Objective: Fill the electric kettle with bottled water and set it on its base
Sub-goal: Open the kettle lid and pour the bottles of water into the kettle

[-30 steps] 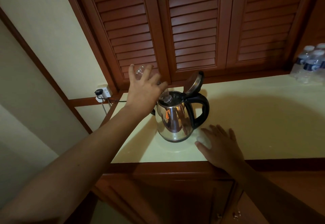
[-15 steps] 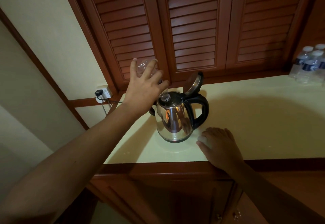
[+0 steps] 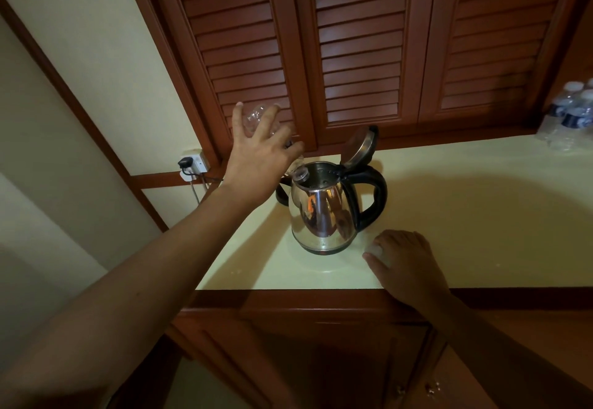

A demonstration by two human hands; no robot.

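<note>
A steel electric kettle [image 3: 321, 213] with a black handle stands on the pale counter [image 3: 465, 216], its lid hinged open. My left hand [image 3: 260, 158] grips a clear plastic bottle [image 3: 255, 116], tipped neck-down with its mouth over the kettle's rim. The bottle looks nearly empty. Behind the kettle's left side a bit of the black base [image 3: 281, 195] shows. My right hand [image 3: 404, 261] rests on the counter just right of the kettle, fingers curled over a small white cap [image 3: 373, 250].
Several sealed water bottles [image 3: 571, 116] stand at the far right of the counter. A wall socket [image 3: 192, 164] with a black plug and cord sits left of the kettle. Louvred wooden doors [image 3: 353, 49] rise behind; the counter's front edge runs below my right hand.
My left hand has lifted the bottle's bottom end higher, tipping it more steeply over the kettle. My right hand has curled tighter around the cap. The kettle has not moved.
</note>
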